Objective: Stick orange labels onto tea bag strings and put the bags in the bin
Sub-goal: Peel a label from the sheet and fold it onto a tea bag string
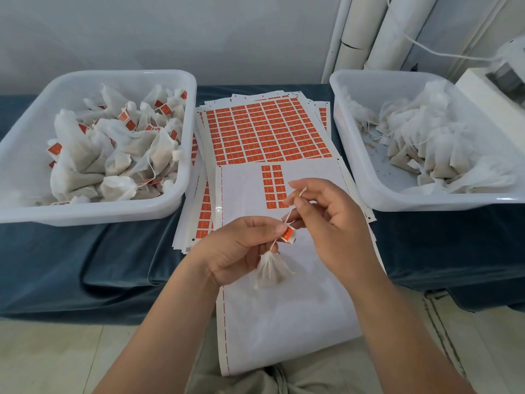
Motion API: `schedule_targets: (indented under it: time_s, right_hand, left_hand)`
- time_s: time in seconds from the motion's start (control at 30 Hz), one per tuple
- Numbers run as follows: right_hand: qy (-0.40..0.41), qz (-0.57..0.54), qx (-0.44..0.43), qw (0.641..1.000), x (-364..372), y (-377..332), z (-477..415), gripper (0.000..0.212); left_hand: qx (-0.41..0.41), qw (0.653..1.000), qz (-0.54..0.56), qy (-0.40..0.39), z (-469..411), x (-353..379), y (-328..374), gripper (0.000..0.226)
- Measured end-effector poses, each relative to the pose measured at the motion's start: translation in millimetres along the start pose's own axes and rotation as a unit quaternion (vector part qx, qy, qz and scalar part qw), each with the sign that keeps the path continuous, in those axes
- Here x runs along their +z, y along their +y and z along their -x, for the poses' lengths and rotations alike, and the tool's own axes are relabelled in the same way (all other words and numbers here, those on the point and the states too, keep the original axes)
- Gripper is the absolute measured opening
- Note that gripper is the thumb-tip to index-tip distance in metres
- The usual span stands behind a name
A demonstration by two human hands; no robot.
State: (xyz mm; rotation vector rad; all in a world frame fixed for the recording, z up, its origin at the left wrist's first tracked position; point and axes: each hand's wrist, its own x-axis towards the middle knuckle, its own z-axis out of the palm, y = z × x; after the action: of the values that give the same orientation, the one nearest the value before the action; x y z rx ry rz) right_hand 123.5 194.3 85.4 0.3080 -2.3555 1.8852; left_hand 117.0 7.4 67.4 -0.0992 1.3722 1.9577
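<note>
Head view, person seated at the bench (119, 251), which is draped in dark blue cloth.

Left hand (241, 247): fingers curled, thumb and forefinger pinching the string (290, 215) right at the orange label (288, 234); the label is folded over the string and stands just off the fingertips. Right hand (332, 223): thumb and forefinger pinching the upper run of the same string, free end poking out above the knuckles; remaining fingers loosely curled. Both hands are raised above the near sheet, close together.

Tea bag (272, 270): white mesh pouch, gathered at its neck, hanging from the string directly below the left hand; not touching the sheet as far as can be told.

Near sheet (284, 322): white backing, mostly peeled, runs from the bench off its front edge toward the person's lap; a small block of remaining labels (274, 186) two columns wide at its far end. Behind it a full sheet (270, 129) of orange labels on top of a fanned stack.

Left bin (31, 115): white plastic, holds a heap of labelled bags (113, 155), orange tags showing among them. Right bin (369, 92): same type, holds unlabelled bags (431, 143) piled to its right side; brown crumbs on its floor.

Back right: white pipes (369, 32) against the wall; a white machine (497, 89) at the frame edge.
</note>
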Motion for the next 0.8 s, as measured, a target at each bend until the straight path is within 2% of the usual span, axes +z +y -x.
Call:
schedule_targets:
  time_s: [0.2, 0.33, 0.43, 0.5, 0.57, 0.63, 0.7, 0.8]
  right_hand:
    - [-0.001, -0.004, 0.001, 1.000, -0.2, -0.6, 0.6, 0.024]
    - [0.003, 0.003, -0.005, 1.000, 1.1, -1.5, 0.1, 0.025]
    - [0.019, -0.009, 0.003, 1.000, 1.3, 0.5, -0.6, 0.023]
    - [0.033, -0.068, 0.046, 0.996, 2.6, 1.7, -1.6, 0.029]
    - [0.028, -0.109, 0.119, 0.986, 3.9, 2.7, -2.3, 0.050]
    - [-0.022, -0.063, 0.156, 0.986, 4.5, 5.5, -0.3, 0.057]
    - [-0.079, 0.014, 0.121, 0.989, 6.0, 9.8, 5.1, 0.041]
    - [-0.099, 0.057, 0.053, 0.992, 7.7, 14.5, 10.9, 0.039]
  left_hand:
    - [0.015, 0.999, -0.026, 0.038, 1.0, 5.4, 0.3, 0.008]
    - [0.029, 0.996, -0.061, 0.056, 2.5, 8.9, 3.0, 0.020]
    - [0.072, 0.987, -0.100, 0.106, 2.5, 12.4, 3.5, 0.024]
    - [0.117, 0.969, -0.145, 0.162, 2.0, 14.4, 2.1, 0.019]
    - [0.167, 0.954, -0.143, 0.201, 1.6, 15.1, -0.4, 0.016]
    - [0.196, 0.948, -0.116, 0.221, 1.3, 14.8, -0.8, 0.013]
    - [0.199, 0.948, -0.107, 0.225, 1.6, 15.0, -0.1, 0.008]
    - [0.192, 0.954, -0.103, 0.205, 2.9, 14.9, 0.7, 0.010]
